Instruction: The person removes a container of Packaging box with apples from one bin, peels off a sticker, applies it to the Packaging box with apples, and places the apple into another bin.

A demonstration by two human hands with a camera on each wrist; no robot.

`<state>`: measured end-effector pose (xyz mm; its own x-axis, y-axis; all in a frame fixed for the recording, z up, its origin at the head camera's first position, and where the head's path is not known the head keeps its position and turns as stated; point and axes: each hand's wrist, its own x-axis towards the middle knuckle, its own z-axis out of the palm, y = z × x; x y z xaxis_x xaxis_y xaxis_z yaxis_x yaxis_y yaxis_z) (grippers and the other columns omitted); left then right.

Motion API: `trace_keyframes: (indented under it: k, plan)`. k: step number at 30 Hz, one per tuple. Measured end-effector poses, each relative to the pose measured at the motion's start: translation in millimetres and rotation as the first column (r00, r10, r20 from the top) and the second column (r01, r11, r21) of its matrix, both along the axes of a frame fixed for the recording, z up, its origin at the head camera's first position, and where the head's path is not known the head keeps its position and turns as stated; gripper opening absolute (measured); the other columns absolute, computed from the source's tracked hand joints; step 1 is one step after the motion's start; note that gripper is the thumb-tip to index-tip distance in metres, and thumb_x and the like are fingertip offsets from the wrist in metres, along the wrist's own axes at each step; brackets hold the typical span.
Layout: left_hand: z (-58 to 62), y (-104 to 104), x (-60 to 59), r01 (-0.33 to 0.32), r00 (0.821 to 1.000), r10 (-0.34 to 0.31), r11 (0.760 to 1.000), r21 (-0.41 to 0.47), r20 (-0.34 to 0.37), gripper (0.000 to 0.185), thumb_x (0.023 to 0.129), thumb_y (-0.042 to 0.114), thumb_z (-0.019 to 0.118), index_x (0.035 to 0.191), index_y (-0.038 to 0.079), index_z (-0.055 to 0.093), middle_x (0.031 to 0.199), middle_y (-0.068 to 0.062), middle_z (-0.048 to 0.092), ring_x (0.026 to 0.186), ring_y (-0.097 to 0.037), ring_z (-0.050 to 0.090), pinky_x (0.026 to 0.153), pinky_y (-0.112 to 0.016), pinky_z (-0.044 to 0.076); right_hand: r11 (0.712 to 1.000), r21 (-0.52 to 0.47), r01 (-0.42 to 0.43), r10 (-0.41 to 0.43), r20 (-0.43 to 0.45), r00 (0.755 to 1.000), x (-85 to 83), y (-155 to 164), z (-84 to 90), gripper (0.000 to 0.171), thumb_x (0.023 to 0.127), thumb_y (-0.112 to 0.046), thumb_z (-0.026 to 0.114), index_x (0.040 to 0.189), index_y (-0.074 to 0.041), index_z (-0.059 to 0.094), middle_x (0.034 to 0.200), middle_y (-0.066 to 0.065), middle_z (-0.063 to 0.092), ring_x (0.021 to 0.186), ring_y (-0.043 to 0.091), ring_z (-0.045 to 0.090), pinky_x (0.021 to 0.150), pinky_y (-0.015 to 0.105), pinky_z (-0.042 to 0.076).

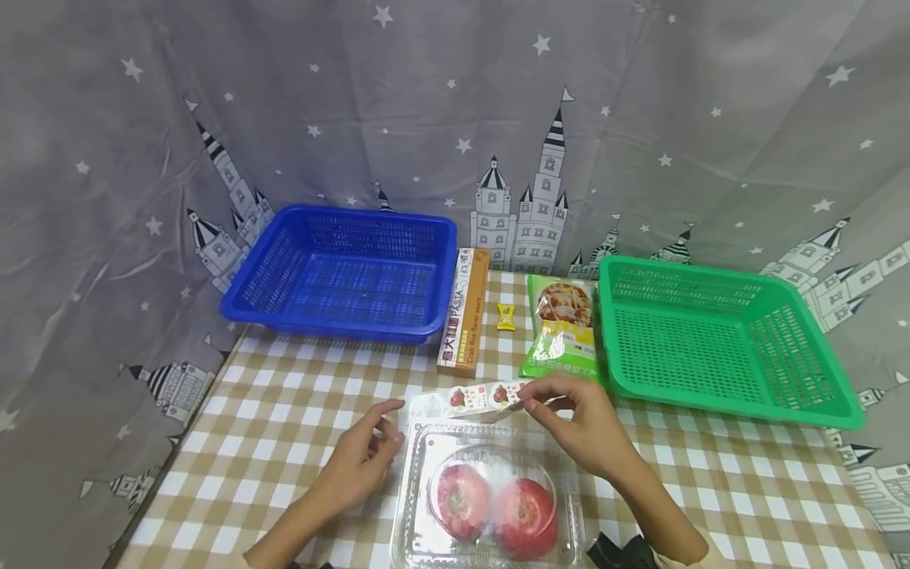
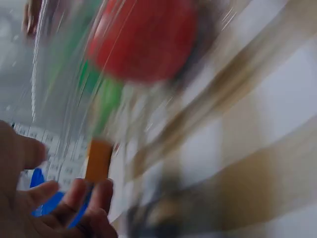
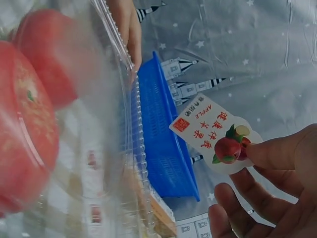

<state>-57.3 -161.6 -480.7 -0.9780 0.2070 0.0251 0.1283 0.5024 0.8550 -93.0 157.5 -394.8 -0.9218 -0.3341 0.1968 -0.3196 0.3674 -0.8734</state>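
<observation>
A clear plastic clamshell box point(image 1: 415, 506) with two red apples point(image 1: 462, 499) inside lies closed in front of me. Beyond its far edge runs a strip of apple-printed stickers point(image 1: 464, 397). My right hand point(image 1: 579, 423) pinches a single apple sticker point(image 3: 210, 133) between thumb and finger, above the far right corner of the box. In the right wrist view the sticker's printed face with red characters shows. My left hand point(image 1: 361, 462) is beside the box's far left corner, fingers loosely bent, holding nothing. The left wrist view is blurred, with the left hand's fingers point(image 2: 74, 198) relaxed near the clear plastic.
A blue basket point(image 1: 334, 324) stands at the back left and a green basket point(image 1: 732, 407) at the right. Between them lie a pasta box point(image 1: 464, 312), a small yellow wrapped candy point(image 1: 505, 316) and a green food bag point(image 1: 562, 328). A checkered cloth point(image 1: 235, 466) covers the table.
</observation>
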Motion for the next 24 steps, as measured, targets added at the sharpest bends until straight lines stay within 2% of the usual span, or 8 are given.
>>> trace_keyframes:
  k: [6,10,11,13,17,20,24]
  plan:
    - [-4.7,7.7,38.6,0.099,0.993,-0.094,0.993,0.071,-0.077,0.051,0.101,0.013,0.052,0.148,0.012,0.034,0.096,0.000,0.049,0.060,-0.002,0.044,0.051,-0.023,0.045,1.000,0.014,0.003,-0.004,0.058,0.998,7.7,2.3,-6.5,0.009,0.092,-0.009,0.068,0.094,-0.017,0.073,0.091,-0.006,0.071,0.084,0.014,0.066,0.074,0.034,0.056]
    - [-9.8,11.2,54.1,0.155,0.988,-0.154,0.976,0.156,-0.016,0.061,0.097,0.011,0.057,0.151,0.012,0.028,0.100,-0.006,0.043,0.065,-0.003,0.045,0.050,-0.024,0.047,1.000,-0.005,-0.030,0.031,0.080,0.996,11.6,2.4,-9.3,0.008,0.093,-0.009,0.068,0.095,-0.015,0.073,0.090,-0.006,0.072,0.083,0.014,0.067,0.074,0.034,0.056]
    - [-10.5,11.7,56.7,0.151,0.988,-0.156,0.973,0.173,0.012,0.064,0.096,0.012,0.059,0.151,0.014,0.027,0.101,-0.007,0.041,0.066,-0.003,0.045,0.050,-0.024,0.047,0.999,-0.012,-0.043,0.044,0.091,0.995,12.4,2.1,-9.7,0.008,0.093,-0.009,0.068,0.096,-0.013,0.073,0.089,-0.006,0.072,0.082,0.014,0.068,0.074,0.034,0.056]
    - [-12.1,12.9,60.5,0.144,0.987,-0.154,0.969,0.199,0.039,0.067,0.094,0.012,0.062,0.151,0.015,0.027,0.101,-0.008,0.039,0.066,-0.002,0.042,0.048,-0.023,0.045,0.997,-0.025,-0.070,0.072,0.119,0.990,14.1,1.2,-10.2,0.008,0.093,-0.010,0.068,0.099,-0.009,0.073,0.090,-0.005,0.072,0.081,0.015,0.068,0.073,0.033,0.056]
    - [-15.0,14.5,62.7,0.136,0.989,-0.145,0.962,0.235,0.024,0.069,0.093,0.010,0.064,0.151,0.011,0.028,0.100,-0.009,0.037,0.061,0.004,0.036,0.044,-0.022,0.041,0.991,-0.046,-0.126,0.133,0.193,0.972,17.7,-1.9,-9.3,0.013,0.092,-0.012,0.070,0.102,-0.005,0.073,0.090,-0.001,0.072,0.079,0.016,0.068,0.071,0.032,0.056]
    - [-15.6,15.1,62.9,0.133,0.990,-0.143,0.957,0.256,0.020,0.069,0.093,0.008,0.065,0.150,0.012,0.028,0.098,-0.009,0.035,0.059,0.005,0.033,0.042,-0.022,0.039,0.984,-0.068,-0.164,0.176,0.268,0.947,19.8,-5.1,-9.5,0.017,0.089,-0.010,0.073,0.104,-0.002,0.073,0.086,0.002,0.071,0.074,0.017,0.067,0.067,0.032,0.057]
    - [-13.7,15.8,63.5,0.108,0.990,-0.129,0.957,0.270,0.061,0.068,0.093,0.010,0.065,0.150,0.018,0.029,0.097,-0.009,0.034,0.059,0.004,0.032,0.041,-0.022,0.036,0.976,-0.074,-0.203,0.216,0.359,0.908,20.5,-10.6,-11.9,0.015,0.085,-0.011,0.077,0.098,-0.003,0.074,0.079,0.002,0.070,0.067,0.015,0.065,0.062,0.029,0.056]
